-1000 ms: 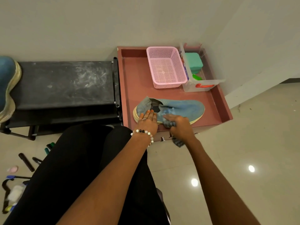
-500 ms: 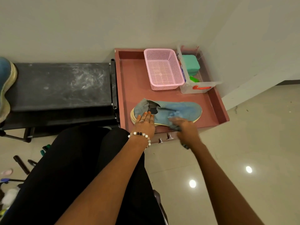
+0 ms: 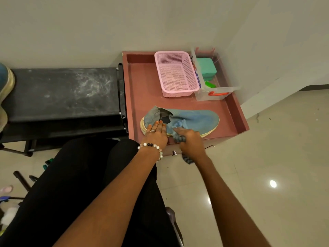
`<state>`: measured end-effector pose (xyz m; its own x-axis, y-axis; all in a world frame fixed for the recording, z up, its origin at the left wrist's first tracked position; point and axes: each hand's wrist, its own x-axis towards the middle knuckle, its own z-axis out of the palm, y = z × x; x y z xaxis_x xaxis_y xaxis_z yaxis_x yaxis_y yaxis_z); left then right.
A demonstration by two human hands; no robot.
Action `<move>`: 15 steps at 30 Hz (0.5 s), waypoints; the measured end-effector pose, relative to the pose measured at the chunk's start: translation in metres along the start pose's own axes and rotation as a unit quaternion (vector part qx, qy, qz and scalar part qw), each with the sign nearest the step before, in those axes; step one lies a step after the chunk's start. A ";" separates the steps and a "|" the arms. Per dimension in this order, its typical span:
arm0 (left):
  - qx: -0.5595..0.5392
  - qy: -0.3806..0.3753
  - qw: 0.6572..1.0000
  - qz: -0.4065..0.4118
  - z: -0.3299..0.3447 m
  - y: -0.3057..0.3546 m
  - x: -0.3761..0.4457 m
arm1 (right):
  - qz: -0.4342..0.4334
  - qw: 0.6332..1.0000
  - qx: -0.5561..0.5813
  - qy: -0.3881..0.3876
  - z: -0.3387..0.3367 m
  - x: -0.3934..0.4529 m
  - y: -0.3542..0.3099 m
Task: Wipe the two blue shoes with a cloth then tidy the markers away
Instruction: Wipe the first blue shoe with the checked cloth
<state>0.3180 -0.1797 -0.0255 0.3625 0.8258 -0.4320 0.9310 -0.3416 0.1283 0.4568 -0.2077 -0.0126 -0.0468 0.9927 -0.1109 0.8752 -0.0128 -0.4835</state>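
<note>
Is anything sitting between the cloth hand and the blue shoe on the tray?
Nothing visible. The right hand grips the grey-blue cloth directly against the blue fabric shoe on the reddish-brown tray; the left hand rests flat on its heel end.

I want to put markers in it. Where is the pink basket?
In the head view the pink basket sits at the back of the red tray, beside the clear box on its right, behind the blue shoe.

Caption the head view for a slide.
Left hand steadies a blue shoe on a red tray while the right hand wipes it with a cloth.
</note>
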 end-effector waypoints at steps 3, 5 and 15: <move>0.005 0.005 1.000 0.001 0.001 0.000 0.000 | 0.033 0.994 -0.106 0.000 -0.023 0.004 0.053; 0.010 0.009 1.000 -0.003 0.001 0.001 0.000 | 0.068 0.979 -0.190 0.012 -0.035 0.005 0.081; 0.012 0.000 1.000 -0.018 0.000 0.005 -0.002 | 0.105 0.993 0.031 0.050 0.010 0.002 -0.026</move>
<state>0.3222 -0.1830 -0.0240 0.3279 0.8377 -0.4367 0.9425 -0.3215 0.0909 0.4287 -0.2069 -0.0087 0.1839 0.9745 -0.1288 0.8294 -0.2242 -0.5117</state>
